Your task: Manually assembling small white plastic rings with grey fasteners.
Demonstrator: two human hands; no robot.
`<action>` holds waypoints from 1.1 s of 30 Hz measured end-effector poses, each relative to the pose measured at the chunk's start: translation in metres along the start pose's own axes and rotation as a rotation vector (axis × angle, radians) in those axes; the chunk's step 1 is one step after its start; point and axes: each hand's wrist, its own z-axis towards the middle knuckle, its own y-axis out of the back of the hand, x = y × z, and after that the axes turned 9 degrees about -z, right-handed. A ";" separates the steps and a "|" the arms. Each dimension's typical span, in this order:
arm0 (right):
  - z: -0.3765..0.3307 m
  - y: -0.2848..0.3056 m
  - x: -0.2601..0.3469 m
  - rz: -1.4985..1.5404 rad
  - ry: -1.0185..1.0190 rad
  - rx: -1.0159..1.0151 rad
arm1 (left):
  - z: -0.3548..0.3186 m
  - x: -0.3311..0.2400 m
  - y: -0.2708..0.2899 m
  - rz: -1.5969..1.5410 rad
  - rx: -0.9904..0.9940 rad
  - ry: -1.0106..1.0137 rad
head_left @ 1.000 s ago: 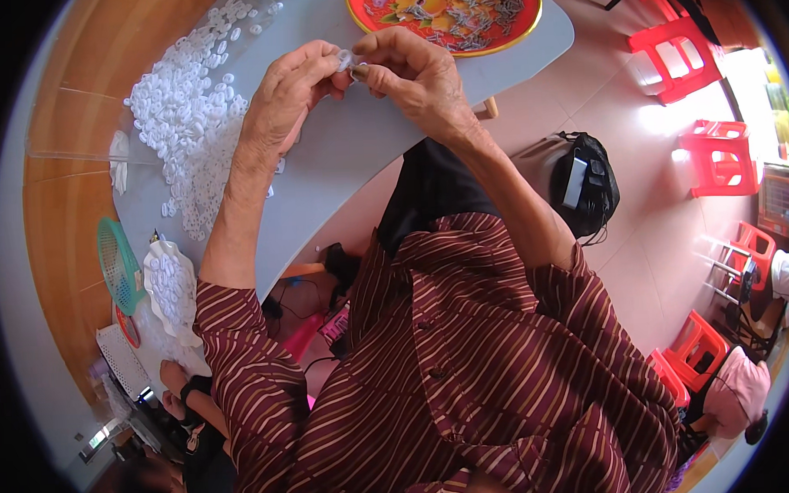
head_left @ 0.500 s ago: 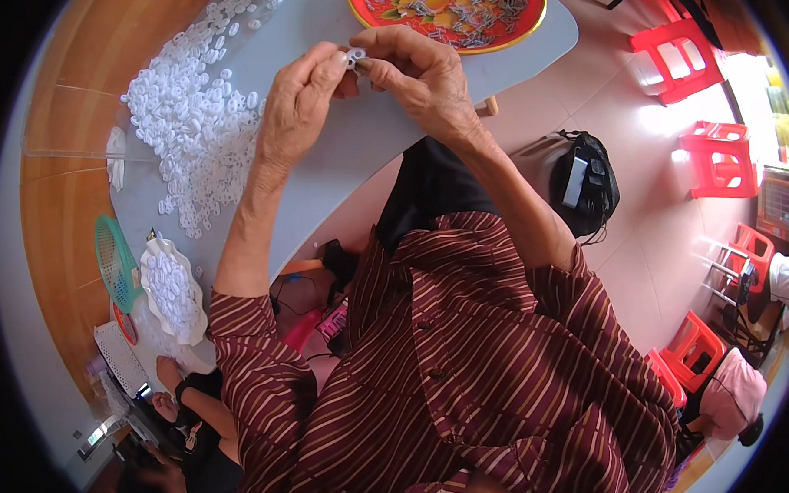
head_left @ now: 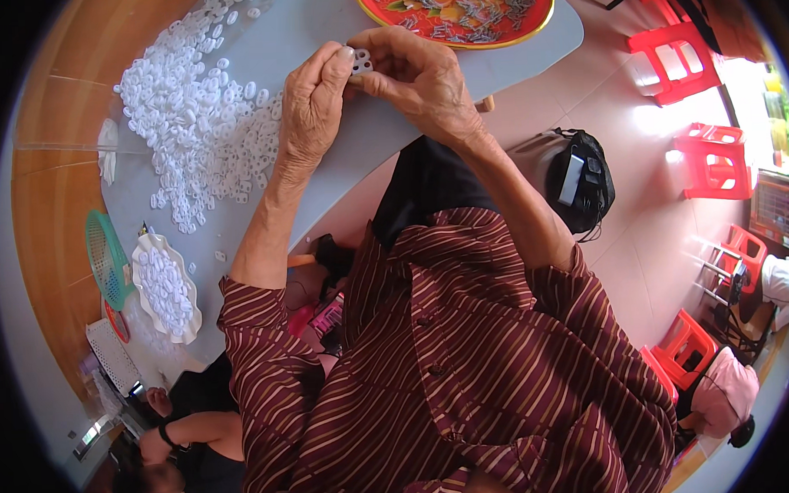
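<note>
1. Here, the round red tray (head_left: 539, 20) stood on the tabletop (head_left: 317, 14) and bore many thin grey metal pieces (head_left: 490, 8).
2. Just short of the tray's near-left edge, a small white holed piece (head_left: 362, 62) was clamped between thumb and fingers of the left hand (head_left: 315, 97) and right hand (head_left: 423, 76); whether they also held a metal piece could not be told.
3. Left of the tray lay a loose white heap (head_left: 190, 114); farther left and nearer the wearer, a scalloped dish (head_left: 184, 337) held more.
4. Judged hazards: a slackened pinch could have dropped the small piece; a leftward swing of the left hand could have scattered the heap.
</note>
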 end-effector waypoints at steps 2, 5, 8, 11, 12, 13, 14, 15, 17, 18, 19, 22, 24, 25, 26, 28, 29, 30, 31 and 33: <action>-0.001 0.000 0.002 -0.019 -0.011 0.003 | -0.002 0.002 -0.001 -0.009 -0.003 -0.007; -0.002 0.001 0.007 -0.018 -0.002 -0.004 | -0.002 0.000 0.003 0.000 0.010 0.065; -0.002 0.004 0.009 -0.183 0.030 0.081 | -0.002 0.003 0.008 -0.012 0.087 0.183; -0.003 0.001 0.012 -0.121 0.067 0.014 | -0.003 0.012 0.008 0.001 0.078 0.099; -0.004 0.001 0.015 -0.146 0.067 0.020 | -0.004 0.012 0.008 0.005 0.077 0.101; -0.004 0.002 0.015 -0.172 0.066 0.024 | -0.004 0.012 0.007 0.008 0.077 0.102; -0.003 0.003 0.015 -0.172 0.065 0.024 | -0.004 0.011 0.007 0.008 0.077 0.103; -0.003 0.003 0.014 -0.189 0.082 0.021 | -0.004 0.010 0.007 -0.003 0.088 0.109; -0.003 0.002 0.017 -0.202 0.097 0.022 | -0.006 0.012 0.009 -0.011 0.094 0.121; -0.004 0.002 0.020 -0.206 0.088 0.030 | -0.007 0.015 0.010 0.051 0.083 0.112; -0.005 0.004 0.023 -0.214 0.076 0.034 | -0.006 0.012 0.008 0.110 0.077 0.102; -0.005 0.004 0.017 -0.197 0.107 0.010 | -0.002 -0.004 0.006 -0.085 0.164 0.229; -0.007 0.005 0.018 -0.211 0.121 0.008 | -0.004 -0.004 0.005 -0.115 0.169 0.226; -0.007 0.005 0.019 -0.223 0.137 0.005 | -0.004 -0.005 0.005 -0.143 0.176 0.219; -0.007 0.005 0.018 -0.225 0.140 0.006 | -0.004 -0.005 0.006 -0.144 0.174 0.216; -0.008 0.004 0.014 -0.231 0.143 0.011 | -0.005 -0.005 0.006 -0.119 0.177 0.192; -0.008 0.004 0.014 -0.233 0.142 0.014 | -0.005 -0.004 0.007 -0.121 0.176 0.193; -0.008 0.004 0.016 -0.225 0.135 0.013 | -0.003 -0.004 0.008 -0.123 0.197 0.209; -0.007 0.004 0.017 -0.218 0.129 0.012 | -0.002 -0.004 0.009 -0.125 0.219 0.223; -0.006 0.004 0.019 -0.164 0.092 0.022 | -0.002 -0.004 0.008 -0.178 0.199 0.227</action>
